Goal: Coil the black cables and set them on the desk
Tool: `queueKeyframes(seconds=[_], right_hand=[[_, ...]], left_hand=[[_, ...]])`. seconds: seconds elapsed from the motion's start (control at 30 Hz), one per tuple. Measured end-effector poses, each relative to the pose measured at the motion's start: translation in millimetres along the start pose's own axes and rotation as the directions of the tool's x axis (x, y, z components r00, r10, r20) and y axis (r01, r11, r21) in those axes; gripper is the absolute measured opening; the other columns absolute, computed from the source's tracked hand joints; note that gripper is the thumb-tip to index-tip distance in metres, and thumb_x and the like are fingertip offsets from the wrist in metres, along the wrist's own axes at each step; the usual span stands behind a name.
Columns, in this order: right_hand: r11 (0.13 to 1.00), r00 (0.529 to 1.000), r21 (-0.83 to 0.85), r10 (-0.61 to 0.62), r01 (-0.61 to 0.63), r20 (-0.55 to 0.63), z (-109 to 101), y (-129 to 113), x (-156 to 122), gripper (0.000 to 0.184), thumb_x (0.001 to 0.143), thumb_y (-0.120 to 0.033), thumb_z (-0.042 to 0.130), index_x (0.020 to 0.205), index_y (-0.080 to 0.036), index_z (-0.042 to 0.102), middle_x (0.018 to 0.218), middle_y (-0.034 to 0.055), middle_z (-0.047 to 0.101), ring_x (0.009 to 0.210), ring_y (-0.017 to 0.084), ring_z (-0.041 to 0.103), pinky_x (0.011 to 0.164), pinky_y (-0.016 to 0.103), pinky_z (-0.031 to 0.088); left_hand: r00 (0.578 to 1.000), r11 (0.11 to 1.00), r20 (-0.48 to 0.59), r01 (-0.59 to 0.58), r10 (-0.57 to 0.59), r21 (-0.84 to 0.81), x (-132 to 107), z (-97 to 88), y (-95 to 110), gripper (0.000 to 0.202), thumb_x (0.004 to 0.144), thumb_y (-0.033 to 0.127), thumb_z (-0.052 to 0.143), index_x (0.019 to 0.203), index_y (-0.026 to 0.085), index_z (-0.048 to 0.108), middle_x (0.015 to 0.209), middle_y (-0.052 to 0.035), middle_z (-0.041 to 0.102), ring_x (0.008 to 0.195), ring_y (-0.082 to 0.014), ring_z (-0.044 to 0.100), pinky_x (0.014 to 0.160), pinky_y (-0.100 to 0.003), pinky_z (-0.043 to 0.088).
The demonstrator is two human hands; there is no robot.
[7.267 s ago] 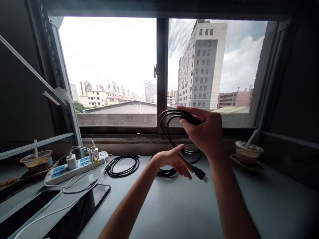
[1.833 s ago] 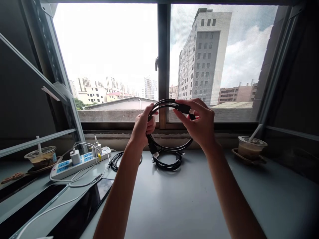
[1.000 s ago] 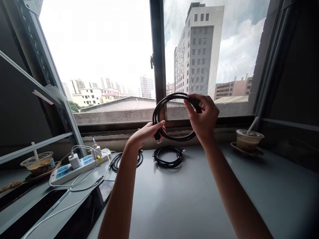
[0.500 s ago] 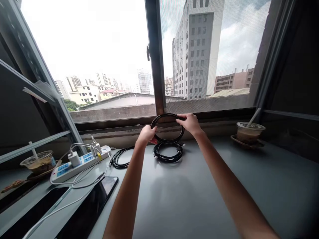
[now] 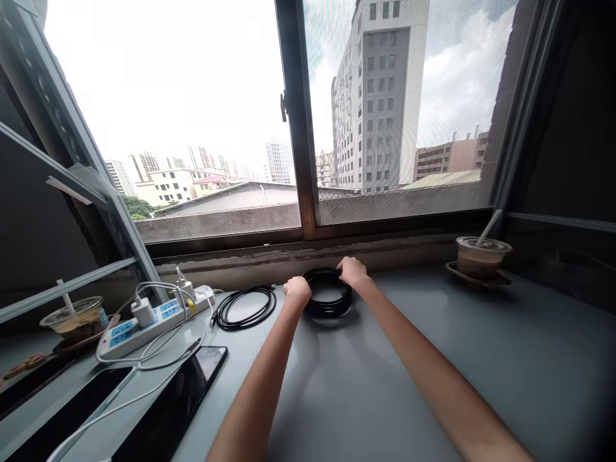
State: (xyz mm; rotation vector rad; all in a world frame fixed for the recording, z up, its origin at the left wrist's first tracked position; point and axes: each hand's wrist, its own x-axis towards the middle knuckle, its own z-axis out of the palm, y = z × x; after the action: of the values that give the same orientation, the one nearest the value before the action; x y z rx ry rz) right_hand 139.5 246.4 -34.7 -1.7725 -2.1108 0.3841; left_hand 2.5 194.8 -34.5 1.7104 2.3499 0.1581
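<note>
Both my arms reach far across a grey table (image 5: 366,398) toward the window. My left hand (image 5: 297,290) and my right hand (image 5: 353,271) are closed on opposite sides of a coiled black cable (image 5: 328,296). That coil rests on top of another black coil lying on the table near the sill. A thinner black cable coil (image 5: 245,307) lies just left of my left hand.
A white power strip (image 5: 153,319) with plugged chargers and white leads sits at left, above dark tablets (image 5: 168,410). Iced drinks with straws stand at far left (image 5: 72,316) and far right (image 5: 482,255). A metal shelf frame (image 5: 72,192) leans on the left.
My hands have lowered the coiled cable from in front of the window down onto the coil lying on the table. The view has tilted slightly.
</note>
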Motion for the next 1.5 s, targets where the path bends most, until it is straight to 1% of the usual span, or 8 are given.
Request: queueKeyframes(seconds=[0.37,0.47,0.57,0.63,0.73,0.97,1.23,1.5], right_hand=[[0.996,0.995,-0.086,-0.003,0.011,0.096,6.4,8.8,7.3,0.020,0.088,-0.025,0.058,0.105,-0.014,0.059,0.108,0.0068,0.058,0.100,0.019,0.055,0.087,0.039,0.047],[0.995,0.995,-0.100,0.011,0.000,0.103,6.6,8.6,7.4,0.020,0.088,-0.026,0.058,0.104,-0.014,0.059,0.107,0.0068,0.058,0.099,0.019,0.056,0.087,0.039,0.047],[0.994,0.995,-0.111,0.019,-0.007,0.101,6.1,7.8,6.5,0.020,0.089,-0.026,0.058,0.104,-0.014,0.059,0.106,0.0069,0.058,0.099,0.019,0.056,0.086,0.039,0.047],[0.993,0.995,-0.118,0.018,-0.006,0.102,4.3,7.3,5.8,0.020,0.088,-0.026,0.058,0.103,-0.013,0.059,0.105,0.0068,0.058,0.098,0.019,0.056,0.085,0.038,0.048],[0.992,0.994,-0.127,0.020,-0.006,0.107,-0.4,6.1,4.1,0.019,0.088,-0.026,0.059,0.101,-0.013,0.060,0.104,0.0066,0.059,0.097,0.019,0.057,0.084,0.037,0.048],[0.992,0.995,-0.126,0.037,-0.025,0.097,-8.0,-0.4,-1.6,0.019,0.088,-0.025,0.058,0.101,-0.012,0.060,0.105,0.0068,0.059,0.097,0.018,0.057,0.084,0.037,0.049],[0.992,0.994,-0.121,0.057,-0.045,0.095,-2.2,6.0,2.2,0.019,0.087,-0.025,0.060,0.102,-0.012,0.060,0.106,0.0071,0.058,0.099,0.020,0.056,0.085,0.039,0.048],[0.989,0.998,-0.145,0.033,-0.024,0.060,10.5,8.3,1.4,0.020,0.088,-0.025,0.058,0.104,-0.013,0.059,0.109,0.0075,0.057,0.099,0.020,0.055,0.086,0.039,0.048]], left_hand=[[0.997,0.973,0.015,0.077,-0.082,0.218,-16.1,-12.7,14.1,0.037,0.086,0.032,0.053,0.118,0.014,0.051,0.123,-0.0122,0.051,0.108,-0.0239,0.052,0.087,-0.044,0.046],[0.999,0.962,0.043,-0.009,-0.003,0.273,-27.6,-18.8,21.8,0.052,0.087,0.038,0.049,0.128,0.007,0.044,0.141,-0.0206,0.032,0.127,-0.0297,0.035,0.100,-0.043,0.034],[0.965,0.942,0.214,-0.206,0.151,0.266,-37.3,-18.7,30.3,0.068,0.080,0.051,0.053,0.137,0.017,0.036,0.150,-0.0131,0.018,0.130,-0.0283,0.033,0.102,-0.037,0.032],[0.913,0.916,0.339,-0.320,0.229,0.241,-40.6,-13.3,36.7,0.070,0.075,0.056,0.057,0.136,0.027,0.038,0.149,-0.0052,0.023,0.127,-0.0265,0.038,0.101,-0.036,0.035],[0.866,0.885,0.410,-0.403,0.286,0.234,-40.8,2.0,47.2,0.058,0.081,0.048,0.054,0.132,0.024,0.042,0.143,-0.0069,0.036,0.127,-0.0249,0.038,0.103,-0.040,0.033],[0.905,0.896,0.359,-0.339,0.227,0.288,-40.1,36.7,62.5,0.058,0.086,0.029,0.053,0.138,0.017,0.031,0.146,-0.0150,0.026,0.133,-0.0308,0.025,0.107,-0.055,0.022],[0.942,0.896,0.273,-0.285,0.196,0.341,-48.9,21.7,61.5,0.048,0.082,0.028,0.059,0.127,0.018,0.045,0.141,-0.0111,0.033,0.127,-0.0309,0.034,0.100,-0.056,0.032],[0.928,0.886,0.222,-0.356,0.298,0.296,-52.0,9.9,62.7,0.028,0.084,0.025,0.057,0.110,0.014,0.056,0.115,-0.0087,0.056,0.104,-0.0215,0.055,0.086,-0.042,0.047]])
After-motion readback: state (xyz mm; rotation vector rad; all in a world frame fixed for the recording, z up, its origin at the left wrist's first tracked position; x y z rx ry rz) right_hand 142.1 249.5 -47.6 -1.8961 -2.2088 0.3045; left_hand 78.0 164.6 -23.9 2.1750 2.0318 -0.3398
